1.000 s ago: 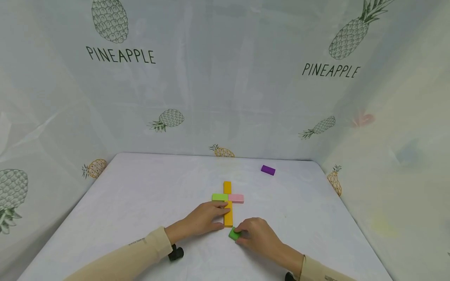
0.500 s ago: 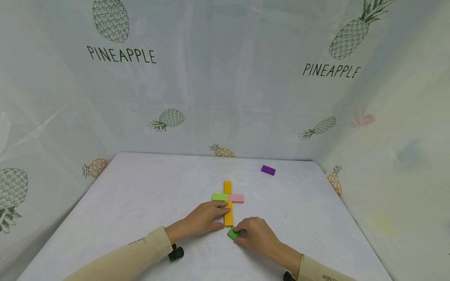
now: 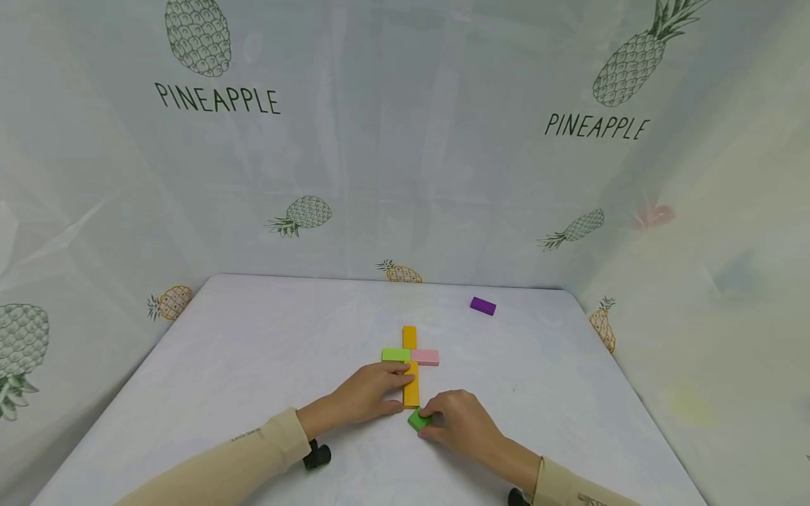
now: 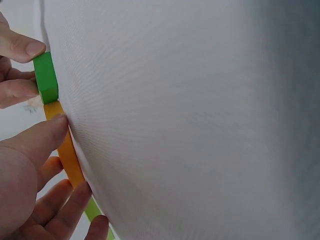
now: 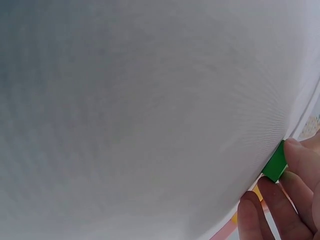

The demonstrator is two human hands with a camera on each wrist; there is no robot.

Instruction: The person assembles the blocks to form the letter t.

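Note:
My right hand (image 3: 465,425) pinches a green block (image 3: 416,421) between thumb and fingers. This block stands turned at an angle, its corner right at the near end of a long orange block (image 3: 411,398). My left hand (image 3: 367,392) rests along the orange block's left side, its fingers fairly straight and one lying over the top. In the left wrist view the thumb (image 4: 56,132) touches the orange block close to the green block. Beyond it, a light green block (image 3: 395,354) and a pink block (image 3: 425,357) form a crossbar, with another orange block (image 3: 409,336) at the far end.
A purple block (image 3: 483,306) lies apart, near the back right of the white table (image 3: 285,316). A pale curtain (image 3: 405,140) printed with pineapples hangs behind and around the table. A black wrist camera (image 3: 318,457) sits below the left cuff.
My right hand has slid the green block slightly left and farther in, toward the orange block's near end. The left hand and the other blocks have stayed put.

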